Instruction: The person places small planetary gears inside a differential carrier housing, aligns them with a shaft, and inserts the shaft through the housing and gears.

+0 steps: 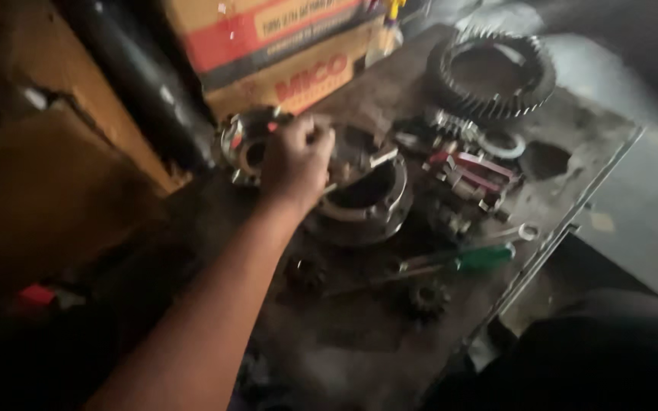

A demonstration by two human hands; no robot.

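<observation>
head view | looks steeply down, near | over workbench [573,152] (single view, tilted)

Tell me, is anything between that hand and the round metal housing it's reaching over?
Nothing visible. The hand is already at the housing, gripping a thin metal tool that lies across its rim. Which hand it is, I cannot tell.

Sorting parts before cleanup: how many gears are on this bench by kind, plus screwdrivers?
Large ring gear: 1
Small pinion gears: 2
Green-handled screwdriver: 1
Total: 4
The picture is dim and blurred, so parts in the clutter may be missed.
</observation>
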